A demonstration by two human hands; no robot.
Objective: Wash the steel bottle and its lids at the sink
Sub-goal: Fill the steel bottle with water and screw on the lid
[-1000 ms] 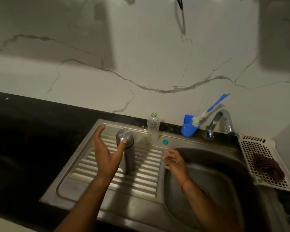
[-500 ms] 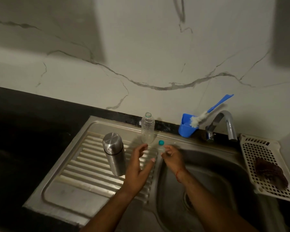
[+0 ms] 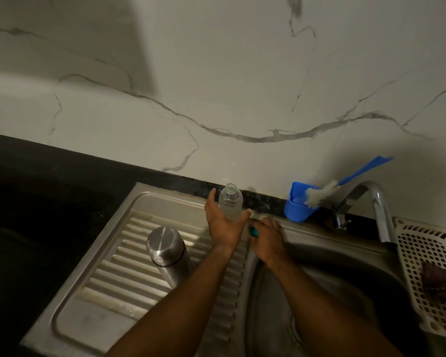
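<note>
The steel bottle (image 3: 169,251) stands upright on the ribbed drainboard (image 3: 108,279) with its lid on, and nothing touches it. To its right, my left hand (image 3: 222,225) wraps around a clear, uncapped plastic bottle (image 3: 231,202) at the back of the drainboard, thumb on one side and fingers on the other. Just right of it, my right hand (image 3: 268,238) pinches a small teal cap (image 3: 253,231) at the rim of the sink basin (image 3: 345,292).
A blue cup (image 3: 298,207) holding a bottle brush (image 3: 319,195) sits by the wall next to the chrome tap (image 3: 376,202). A white perforated basket (image 3: 422,266) with a dark scrubber (image 3: 443,282) sits at the right. Black countertop lies to the left.
My left hand left the steel bottle, moved right and closed around the plastic bottle. My right hand moved up to the teal cap and picked it up. The view shifted right.
</note>
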